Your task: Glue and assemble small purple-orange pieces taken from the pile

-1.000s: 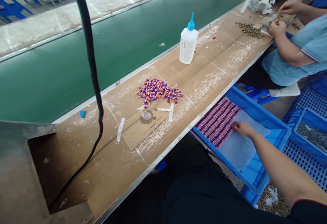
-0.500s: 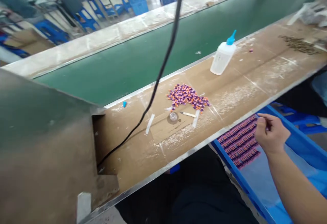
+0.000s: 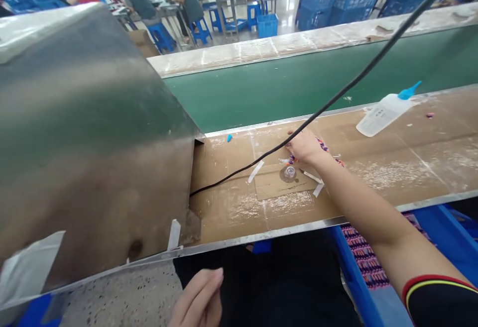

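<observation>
My right hand (image 3: 304, 147) reaches over the bench onto a heap of small purple-and-orange pieces (image 3: 323, 144), covering most of it. Its fingers are curled down among the pieces; the tips are partly hidden, so whatever they pinch cannot be made out. Just in front sits a small clear round cup (image 3: 290, 171) on a taped cardboard sheet (image 3: 274, 187), beside a thin white-handled knife (image 3: 311, 176). My left hand (image 3: 199, 299) is low, in front of the bench edge, fingers pressed together; anything inside them is hidden.
A blue tray (image 3: 345, 262) with rows of purple-and-pink pieces (image 3: 368, 262) lies under my right arm. A white squeeze bottle (image 3: 384, 114) leans at the right. A black cable (image 3: 336, 93) crosses the view. A metal housing (image 3: 112, 133) stands left; people sit beyond the green belt (image 3: 239, 93).
My right hand has gone from above the blue tray to the heap on the bench. My left hand has come into view at the bottom. The camera has turned left.
</observation>
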Demonstrator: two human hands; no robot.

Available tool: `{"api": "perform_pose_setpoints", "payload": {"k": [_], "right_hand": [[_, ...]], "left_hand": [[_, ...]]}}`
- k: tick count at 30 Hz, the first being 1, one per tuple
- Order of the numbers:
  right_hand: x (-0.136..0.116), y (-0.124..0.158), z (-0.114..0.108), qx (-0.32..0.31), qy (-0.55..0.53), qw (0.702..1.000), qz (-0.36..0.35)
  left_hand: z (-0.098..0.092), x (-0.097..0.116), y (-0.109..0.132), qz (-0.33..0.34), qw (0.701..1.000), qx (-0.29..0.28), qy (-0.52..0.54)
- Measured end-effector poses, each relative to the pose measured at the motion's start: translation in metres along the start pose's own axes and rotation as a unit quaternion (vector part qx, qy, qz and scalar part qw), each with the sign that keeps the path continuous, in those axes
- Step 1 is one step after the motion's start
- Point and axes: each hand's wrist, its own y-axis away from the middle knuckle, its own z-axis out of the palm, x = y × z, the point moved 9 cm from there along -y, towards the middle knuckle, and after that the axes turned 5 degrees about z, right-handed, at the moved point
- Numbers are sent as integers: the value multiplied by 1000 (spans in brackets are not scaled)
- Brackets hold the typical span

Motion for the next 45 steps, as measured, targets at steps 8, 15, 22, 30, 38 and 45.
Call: {"api": "perform_pose_setpoints", "payload": {"k": [8, 15, 22, 30, 38, 45], "right_hand": [[4, 5, -11, 2, -40, 999, -22], [15, 60, -29, -23, -354, 931, 79], [-12, 91, -37, -33, -163, 986, -23], [-44, 99, -36, 17, -6, 992, -128], [-47, 109, -84, 87, -38, 992, -85], [-47, 173, -145, 460, -131, 878, 15]], "left_hand": [[91, -32, -20, -169, 952, 113, 230], [167, -50, -23, -278, 895, 95, 336], [167, -44, -23, -244, 912, 71, 322], [171, -46, -19, -263, 901, 86, 334], [181, -52, -8, -314, 864, 81, 385], [184, -55, -3, -365, 826, 90, 420]]}}
